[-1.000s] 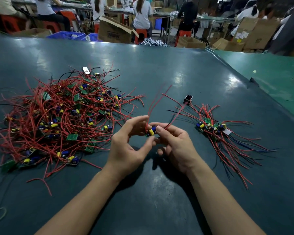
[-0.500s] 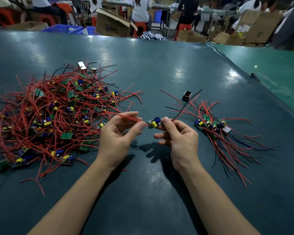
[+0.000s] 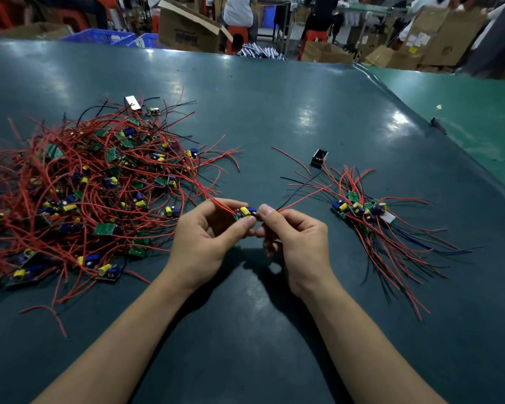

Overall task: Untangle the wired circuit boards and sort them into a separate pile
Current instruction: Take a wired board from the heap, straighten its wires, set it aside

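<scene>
Beyond the dark green table (image 3: 274, 106) stand cardboard boxes (image 3: 187, 30), blue crates (image 3: 99, 37), red stools (image 3: 314, 36) and seated people (image 3: 239, 10).

Overhead lights leave bright glare patches on the glossy table (image 3: 274, 91), and the hands (image 3: 257, 237) cast dark shadows just beneath themselves. Beyond the table's far edge the background is dim and soft; wide-angle distortion curves that edge.

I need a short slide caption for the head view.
Both hands hold one wired circuit board between tangled pile and sorted pile.
</scene>
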Tool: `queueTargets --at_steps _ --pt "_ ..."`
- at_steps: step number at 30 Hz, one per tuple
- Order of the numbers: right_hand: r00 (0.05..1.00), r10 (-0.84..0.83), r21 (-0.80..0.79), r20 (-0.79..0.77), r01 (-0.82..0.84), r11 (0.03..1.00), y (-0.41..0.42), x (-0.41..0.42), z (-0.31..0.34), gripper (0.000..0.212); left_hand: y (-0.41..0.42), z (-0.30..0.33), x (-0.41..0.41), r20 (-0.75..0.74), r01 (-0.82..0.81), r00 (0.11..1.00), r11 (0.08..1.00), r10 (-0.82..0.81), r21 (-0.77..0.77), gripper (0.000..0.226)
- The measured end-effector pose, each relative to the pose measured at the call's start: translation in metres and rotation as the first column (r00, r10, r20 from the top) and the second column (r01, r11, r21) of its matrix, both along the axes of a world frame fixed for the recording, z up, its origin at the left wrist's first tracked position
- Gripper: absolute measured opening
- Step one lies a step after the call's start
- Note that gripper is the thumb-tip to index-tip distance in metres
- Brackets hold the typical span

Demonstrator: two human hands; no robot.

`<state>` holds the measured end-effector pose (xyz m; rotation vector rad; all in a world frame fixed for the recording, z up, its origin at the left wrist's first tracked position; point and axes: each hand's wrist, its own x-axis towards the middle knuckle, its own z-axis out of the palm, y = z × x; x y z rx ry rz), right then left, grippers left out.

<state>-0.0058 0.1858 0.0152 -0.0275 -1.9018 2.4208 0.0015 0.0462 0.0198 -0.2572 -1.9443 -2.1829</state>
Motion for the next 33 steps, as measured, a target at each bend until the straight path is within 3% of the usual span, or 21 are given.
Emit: queueTargets --at_steps 5,11,17,28,30,33 --pt "0.985 -0.174 -0.073 -0.003 0.173 0.982 0.006 -0.009 0.003 0.019 -0.002 0.003 0.000 0.017 -0.105 0.994 0.991 0.104 0.083 0.024" --pt "0.919 -0.387 0.017 -0.068 0.389 0.921 0.007 -0.015 -0.004 0.027 0.001 0.003 0.001 0.023 -0.075 0.997 0.995 0.073 0.065 0.025" --pt "0.887 -0.452 0.005 -0.096 0.454 0.891 0.003 -0.021 -0.007 0.013 -0.001 0.004 0.002 0.039 -0.096 0.995 0.991 0.093 0.091 0.020" --pt "0.797 -0.599 -0.042 -0.076 0.597 0.801 0.015 -0.030 -0.007 0.026 0.000 0.002 0.001 0.022 -0.085 0.996 0.993 0.083 0.081 0.025" --pt "0.757 -0.651 -0.103 -0.053 0.645 0.758 0.023 -0.032 -0.005 0.030 0.000 0.002 0.001 0.014 -0.095 0.995 0.992 0.095 0.084 0.024" --pt "0.713 -0.701 -0.197 0.007 0.688 0.698 0.034 -0.031 0.000 0.019 -0.002 0.001 -0.001 0.008 -0.190 0.982 0.976 0.190 0.110 0.017"
